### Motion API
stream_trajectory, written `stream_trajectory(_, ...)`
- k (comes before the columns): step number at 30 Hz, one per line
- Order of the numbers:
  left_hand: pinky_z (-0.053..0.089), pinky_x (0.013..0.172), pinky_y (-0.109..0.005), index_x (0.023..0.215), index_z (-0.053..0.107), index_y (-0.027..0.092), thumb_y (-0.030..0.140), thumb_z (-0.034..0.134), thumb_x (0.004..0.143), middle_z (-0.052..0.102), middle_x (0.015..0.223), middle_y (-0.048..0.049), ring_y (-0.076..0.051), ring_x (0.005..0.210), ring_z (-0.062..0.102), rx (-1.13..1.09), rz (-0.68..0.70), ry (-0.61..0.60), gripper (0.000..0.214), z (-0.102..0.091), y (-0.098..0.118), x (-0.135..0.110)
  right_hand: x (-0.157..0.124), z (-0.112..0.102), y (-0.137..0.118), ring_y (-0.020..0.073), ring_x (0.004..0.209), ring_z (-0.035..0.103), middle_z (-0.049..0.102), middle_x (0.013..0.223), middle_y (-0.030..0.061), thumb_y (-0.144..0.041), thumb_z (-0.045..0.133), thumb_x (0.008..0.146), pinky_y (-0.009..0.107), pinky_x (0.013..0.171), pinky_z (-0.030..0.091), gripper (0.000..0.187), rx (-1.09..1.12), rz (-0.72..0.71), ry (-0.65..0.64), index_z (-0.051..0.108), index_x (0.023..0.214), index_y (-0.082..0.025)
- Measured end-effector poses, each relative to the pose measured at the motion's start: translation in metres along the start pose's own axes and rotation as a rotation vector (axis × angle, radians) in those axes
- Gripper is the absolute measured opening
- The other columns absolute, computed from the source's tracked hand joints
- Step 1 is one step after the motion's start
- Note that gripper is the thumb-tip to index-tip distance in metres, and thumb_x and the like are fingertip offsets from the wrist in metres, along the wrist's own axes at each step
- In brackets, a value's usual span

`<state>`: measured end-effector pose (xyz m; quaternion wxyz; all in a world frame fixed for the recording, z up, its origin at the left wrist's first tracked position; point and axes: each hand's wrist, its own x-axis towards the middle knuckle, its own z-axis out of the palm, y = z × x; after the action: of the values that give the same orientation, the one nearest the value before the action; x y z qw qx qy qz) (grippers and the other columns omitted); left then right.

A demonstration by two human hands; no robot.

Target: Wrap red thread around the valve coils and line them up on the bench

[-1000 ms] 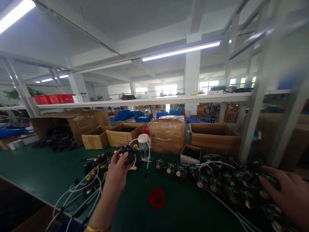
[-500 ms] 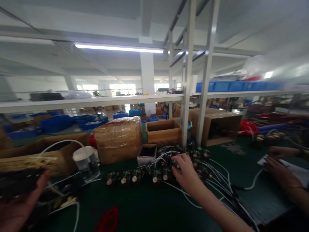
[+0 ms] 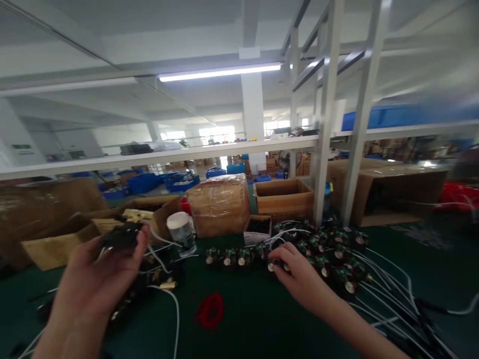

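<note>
Up at the left, my left hand [image 3: 99, 271] is closed around a black plastic part [image 3: 121, 237], palm turned up; its exact kind is blurred. My right hand [image 3: 301, 276] reaches over the bench, its fingers closed on a small green circuit assembly [image 3: 271, 267] with a pale round disc, partly hidden by the fingertips. Similar assemblies [image 3: 241, 257] sit in a row left of it, and more [image 3: 339, 252] are heaped to its right. White cables [image 3: 389, 294] fan out from the heap. Below my left hand lie black and brass-coloured parts [image 3: 168, 283] with white cables.
A bundle of red wire [image 3: 210, 310] lies on the green bench [image 3: 247, 324]. Behind stand a clear white-topped container [image 3: 181, 233], a small box of black pieces [image 3: 258, 229], a wrapped carton [image 3: 219, 204] and open cartons [image 3: 284, 199]. Metal posts [image 3: 325, 124] rise beside a shelf [image 3: 224, 149].
The view has swung left, and the co-worker's hands at the right have left it. My left hand has come up further into view with the black part. My right hand stays among the green assemblies, slightly left.
</note>
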<state>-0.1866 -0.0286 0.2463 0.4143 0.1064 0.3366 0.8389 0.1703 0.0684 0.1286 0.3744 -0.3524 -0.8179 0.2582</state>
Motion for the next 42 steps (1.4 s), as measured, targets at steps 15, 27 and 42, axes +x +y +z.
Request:
stream_trajectory(15,0.065,0.059,-0.026,0.099,0.063,0.012,0.02,0.053,0.091,0.072,0.1,-0.015,-0.025,0.09,0.074,0.147,0.055,0.03,0.015,-0.015,0.0,0.022,0.004,0.041,0.002,0.0222,0.105,0.057,0.053,0.114,0.0063,-0.018,0.049,0.092,0.037,0.093,0.047,0.021,-0.015,-0.018,-0.196,0.059,0.108,-0.024)
stream_trajectory(27,0.052,0.037,-0.022,0.077,0.065,0.013,0.012,0.059,0.078,0.067,0.067,-0.0041,-0.015,0.051,0.06,0.576,0.194,0.156,0.006,-0.039,0.064,-0.004,0.004,0.058,0.016,0.0244,0.104,0.057,0.054,0.112,0.0072,-0.02,0.049,0.091,0.041,0.094,0.048,0.019,0.027,-0.065,-0.182,0.062,0.105,-0.024)
stream_trajectory(42,0.056,0.074,-0.03,0.114,0.07,0.023,0.037,0.078,0.074,0.076,0.108,-0.0052,-0.025,0.094,0.071,0.919,0.029,-0.123,0.043,-0.068,0.035,-0.045,0.081,0.165,-0.169,0.0164,0.074,0.057,0.061,0.087,-0.0002,-0.03,0.074,0.086,0.025,0.061,0.042,0.021,0.444,-0.255,-0.214,0.063,0.102,-0.021)
